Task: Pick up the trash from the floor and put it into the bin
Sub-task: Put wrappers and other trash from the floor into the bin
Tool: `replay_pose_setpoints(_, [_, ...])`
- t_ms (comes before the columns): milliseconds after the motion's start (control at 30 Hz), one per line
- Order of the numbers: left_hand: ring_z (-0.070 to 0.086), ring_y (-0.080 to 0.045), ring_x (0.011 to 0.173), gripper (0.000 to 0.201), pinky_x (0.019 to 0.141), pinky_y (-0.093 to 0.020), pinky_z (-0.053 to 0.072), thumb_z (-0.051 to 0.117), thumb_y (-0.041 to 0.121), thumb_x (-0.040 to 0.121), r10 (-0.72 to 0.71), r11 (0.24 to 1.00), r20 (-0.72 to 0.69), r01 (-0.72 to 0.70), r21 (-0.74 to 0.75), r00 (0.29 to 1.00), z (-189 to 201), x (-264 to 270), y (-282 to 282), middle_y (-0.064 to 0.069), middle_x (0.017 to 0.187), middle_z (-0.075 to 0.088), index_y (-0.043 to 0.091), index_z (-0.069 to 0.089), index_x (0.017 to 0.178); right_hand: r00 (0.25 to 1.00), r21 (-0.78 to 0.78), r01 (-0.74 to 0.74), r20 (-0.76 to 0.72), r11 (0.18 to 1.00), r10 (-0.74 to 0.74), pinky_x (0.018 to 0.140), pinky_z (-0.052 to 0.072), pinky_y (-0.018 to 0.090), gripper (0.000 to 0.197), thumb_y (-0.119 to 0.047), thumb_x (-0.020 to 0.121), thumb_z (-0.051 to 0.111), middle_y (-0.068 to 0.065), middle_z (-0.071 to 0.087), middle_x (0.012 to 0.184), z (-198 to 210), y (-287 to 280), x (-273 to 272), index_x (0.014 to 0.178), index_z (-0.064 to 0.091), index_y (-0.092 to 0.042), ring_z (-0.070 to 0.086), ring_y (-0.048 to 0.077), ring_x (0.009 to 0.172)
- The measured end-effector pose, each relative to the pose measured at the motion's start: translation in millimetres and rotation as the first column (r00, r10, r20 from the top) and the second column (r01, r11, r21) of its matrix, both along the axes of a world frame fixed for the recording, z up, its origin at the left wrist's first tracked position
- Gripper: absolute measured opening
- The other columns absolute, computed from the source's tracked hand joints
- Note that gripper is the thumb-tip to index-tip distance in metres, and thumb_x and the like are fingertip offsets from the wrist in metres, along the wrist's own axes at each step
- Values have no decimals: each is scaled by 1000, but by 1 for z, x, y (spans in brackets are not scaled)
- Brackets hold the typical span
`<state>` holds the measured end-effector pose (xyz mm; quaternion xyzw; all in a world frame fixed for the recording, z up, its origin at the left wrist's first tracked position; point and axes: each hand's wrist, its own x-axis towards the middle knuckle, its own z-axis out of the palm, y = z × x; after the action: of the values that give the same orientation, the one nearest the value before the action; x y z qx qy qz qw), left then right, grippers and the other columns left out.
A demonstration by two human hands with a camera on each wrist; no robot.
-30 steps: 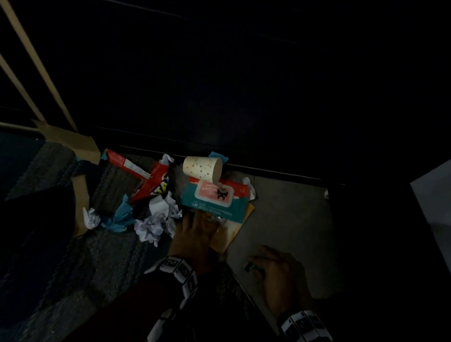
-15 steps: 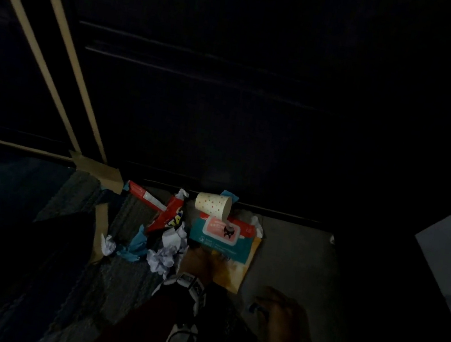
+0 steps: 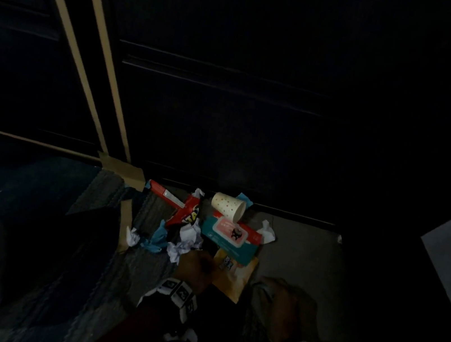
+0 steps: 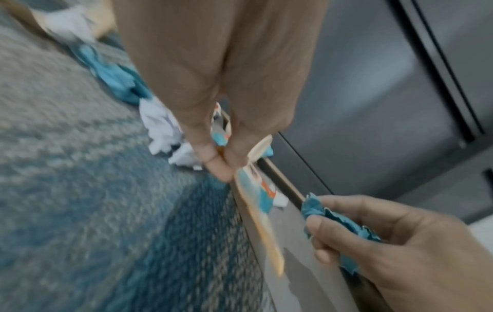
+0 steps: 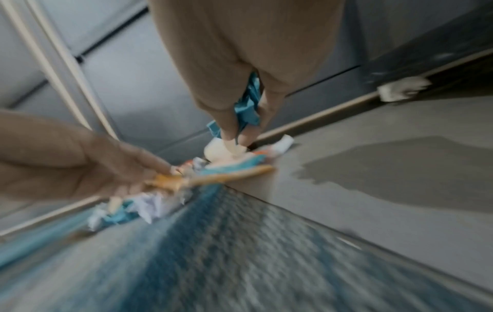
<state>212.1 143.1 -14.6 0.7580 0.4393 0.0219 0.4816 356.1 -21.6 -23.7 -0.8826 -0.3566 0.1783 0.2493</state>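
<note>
Left hand [image 4: 213, 84] pinches the yellow wrapper's [image 4: 266, 232] edge at the floor [image 4: 80, 190]; right hand [image 4: 400, 242] grips crumpled blue paper [image 4: 338, 219].

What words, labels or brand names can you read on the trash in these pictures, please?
Red snack wrapper: large yellow letters, partly hidden, unreadable.
Teal wipes pack with pink label: print blurred.
Yellow flat packet: blurred graphic, no legible words.
Dotted paper cup: dots only.
</note>
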Motion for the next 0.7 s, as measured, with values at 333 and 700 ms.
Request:
replay_pose_setpoints(333, [59,-19,67,18,67,-27,52,60,11,84,-37,999,-26,37,17,999,13,-37,22,-11,85,72,4,77,85,992,182,-102,-54,978,113,92,43,27,26,-4,91,61,13,63,119,23,44,-22,116,67,-9,58,27,112])
replay_pose_setpoints(700, [61,-15,82,25,70,-23,46,58,5,78,-28,909,84,-9,416,996,126,-122,57,4,90,67,21,75,87,935,354,-344,45,870,351,65,49,26,28,-5,83,66,-8,56,83,99,110,-82,86,47,-25,57,8,79])
